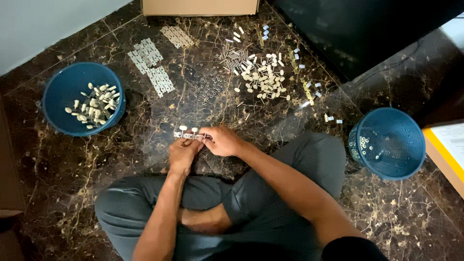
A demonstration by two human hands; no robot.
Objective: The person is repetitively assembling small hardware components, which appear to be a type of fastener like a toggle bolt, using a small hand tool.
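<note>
Small metal strip with cream knobs (188, 133): I judge it light, stiff, fiddly; my left hand (183, 153) and right hand (223, 141) pinch its ends above the floor (58, 169).

My loose grey-green cloth trousers (270, 193) cover both legs; my forearms are bare, with a dark short sleeve (355, 249) just right of the trousers.

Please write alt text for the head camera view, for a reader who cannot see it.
Seated cross-legged on a dark marble floor, a person's left hand and right hand hold a small metal strip with white knobs. Loose small parts lie ahead, with a blue basket at each side.
</note>
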